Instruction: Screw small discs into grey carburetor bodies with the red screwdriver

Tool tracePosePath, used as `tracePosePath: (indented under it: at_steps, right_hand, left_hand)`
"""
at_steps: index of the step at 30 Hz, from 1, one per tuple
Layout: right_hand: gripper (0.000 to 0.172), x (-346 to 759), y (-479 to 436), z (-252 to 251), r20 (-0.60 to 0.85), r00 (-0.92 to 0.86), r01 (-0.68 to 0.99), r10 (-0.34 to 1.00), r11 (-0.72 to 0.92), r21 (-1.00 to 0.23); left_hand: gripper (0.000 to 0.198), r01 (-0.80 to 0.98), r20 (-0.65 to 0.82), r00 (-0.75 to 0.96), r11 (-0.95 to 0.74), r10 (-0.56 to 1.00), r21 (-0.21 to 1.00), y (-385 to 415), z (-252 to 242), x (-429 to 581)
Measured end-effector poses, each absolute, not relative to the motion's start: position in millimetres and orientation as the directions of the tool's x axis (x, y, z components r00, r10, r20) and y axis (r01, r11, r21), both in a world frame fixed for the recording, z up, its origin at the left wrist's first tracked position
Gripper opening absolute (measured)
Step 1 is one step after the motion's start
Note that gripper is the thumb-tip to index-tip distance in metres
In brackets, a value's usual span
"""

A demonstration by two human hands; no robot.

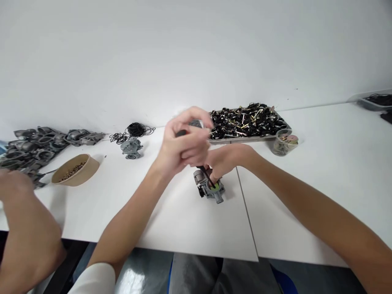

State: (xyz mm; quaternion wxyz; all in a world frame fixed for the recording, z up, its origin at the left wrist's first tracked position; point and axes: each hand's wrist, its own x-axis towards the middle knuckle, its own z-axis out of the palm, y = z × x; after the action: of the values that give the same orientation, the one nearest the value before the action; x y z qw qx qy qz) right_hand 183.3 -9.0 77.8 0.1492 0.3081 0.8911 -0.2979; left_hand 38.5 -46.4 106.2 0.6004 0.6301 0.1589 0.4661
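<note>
**Q:** Where did the carburettor (210,189) stand?
**A:** On the white surface (183,222), towards its near edge, just left of the seam between two tops. The right hand (227,160) was closed on its far side.

**Q:** And the left hand (183,148)?
**A:** Blurred, but wrapped around the dark handle of a screwdriver (206,173). The shaft slanted down to the green-marked top of the carburettor.

**Q:** What lay round about?
**A:** A paper bowl (88,167) of small parts, a heap of grey castings (36,148), a second casting (131,148) beside loose black rings (136,130), and a tray (245,139) of dark parts next to a clear cup (283,143). Another person's arm (21,232) entered at lower left.
</note>
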Motion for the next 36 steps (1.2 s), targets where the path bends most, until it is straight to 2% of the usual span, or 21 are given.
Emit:
tracePosePath:
  at_steps: [2, 4, 7, 9, 12, 16, 21, 24, 27, 29, 32, 34, 36]
  right_hand:
    - [0.045, 189.5, -9.8, 83.9, -0.491, -0.705, 0.701, 0.512, 0.607, -0.373]
    - [0.055, 200.0, -13.1, 93.4, -0.473, -0.644, 0.761, 0.602, 0.568, -0.314]
    - [0.043, 215.6, -23.4, 106.2, -0.394, -0.598, 0.802, 0.698, 0.524, -0.288]
    - [0.035, 219.6, -32.7, 109.8, -0.402, -0.6, 0.8, 0.692, 0.515, -0.308]
    - [0.034, 212.8, -46.4, 107.5, -0.425, -0.628, 0.778, 0.652, 0.524, -0.346]
    - [0.032, 196.2, -57.3, 97.1, -0.452, -0.658, 0.753, 0.603, 0.55, -0.361]
    - [0.025, 189.4, -58.1, 83.9, -0.437, -0.674, 0.734, 0.596, 0.605, -0.309]
    - [0.026, 189.0, -55.3, 82.1, -0.452, -0.669, 0.737, 0.59, 0.605, -0.3]
    - [0.032, 189.0, -50.4, 81.2, -0.457, -0.673, 0.736, 0.582, 0.59, -0.332]
    - [0.037, 189.5, -46.2, 79.1, -0.45, -0.685, 0.726, 0.572, 0.584, -0.363]
    - [0.042, 190.8, -39.5, 74.9, -0.412, -0.719, 0.694, 0.559, 0.599, -0.399]
    - [0.046, 192.0, -35.1, 73.2, -0.391, -0.744, 0.668, 0.541, 0.617, -0.417]
    - [0.047, 193.8, -30.5, 73.2, -0.387, -0.765, 0.644, 0.515, 0.627, -0.438]
  left_hand:
    - [0.007, -0.438, 0.347, 0.357, -0.172, 0.867, 0.882, -32.4, 103.8, 14.9]
    - [0.013, -0.569, 0.3, 0.164, -0.158, 0.94, 0.807, -15.4, 92.9, -10.7]
    - [0.022, -0.638, 0.199, 0.019, -0.142, 0.98, 0.757, 7.7, 56.6, -44.2]
    - [0.028, -0.651, 0.081, -0.021, -0.075, 0.997, 0.755, 17.9, 27.3, -59.2]
    - [0.033, -0.654, -0.056, -0.063, 0.002, 0.996, 0.757, 25.6, -3.4, -70.3]
    - [0.029, -0.659, -0.064, -0.017, 0.037, 0.998, 0.752, 29.3, -12.0, -72.8]
    - [0.03, -0.667, -0.099, -0.007, 0.069, 0.995, 0.741, 28.8, -5.5, -69.8]
    - [0.034, -0.679, -0.054, -0.019, 0.027, 0.998, 0.734, 20.3, 10.2, -71.3]
    - [0.031, -0.676, 0.122, -0.061, -0.131, 0.991, 0.725, 3.8, 40.2, -68.2]
    - [0.03, -0.646, 0.209, -0.03, -0.179, 0.977, 0.742, -9.7, 65.7, -57.2]
    - [0.028, -0.538, 0.333, 0.134, -0.214, 0.933, 0.815, -30.2, 104.6, -26.7]
    - [0.026, -0.404, 0.379, 0.282, -0.249, 0.882, 0.88, -43.1, 125.2, -2.6]
    - [0.022, -0.35, 0.383, 0.319, -0.268, 0.867, 0.897, -53.8, 137.7, 19.0]
